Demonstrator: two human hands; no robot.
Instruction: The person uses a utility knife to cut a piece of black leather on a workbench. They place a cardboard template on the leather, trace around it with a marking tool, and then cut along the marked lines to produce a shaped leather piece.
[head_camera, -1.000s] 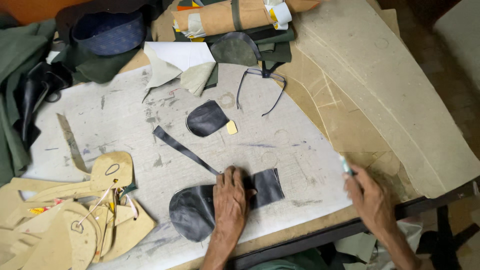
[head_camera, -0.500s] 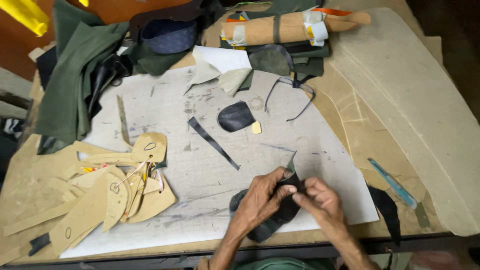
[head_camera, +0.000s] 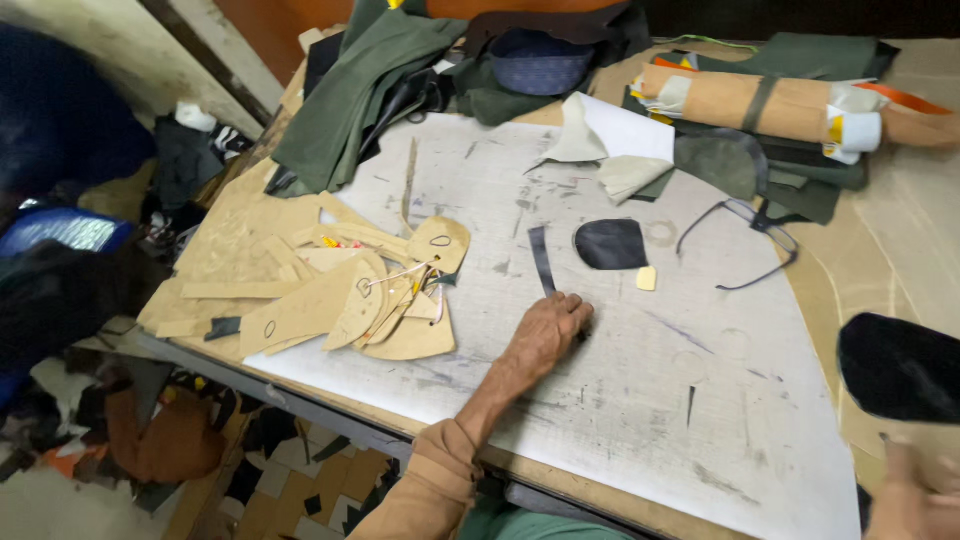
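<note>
On the cutting board, left hand (head_camera: 545, 330) presses fingers-down over a dark strip (head_camera: 541, 259); right hand (head_camera: 915, 500), blurred, seemingly grips a black leather piece (head_camera: 900, 368).

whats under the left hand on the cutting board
The left hand rests on the lower end of a thin dark strip lying on the white cutting board; that covered end is hidden.

Leather workshop: cardboard patterns (head_camera: 340, 300), leather roll (head_camera: 760, 100), scarred cutting board (head_camera: 620, 400).
</note>
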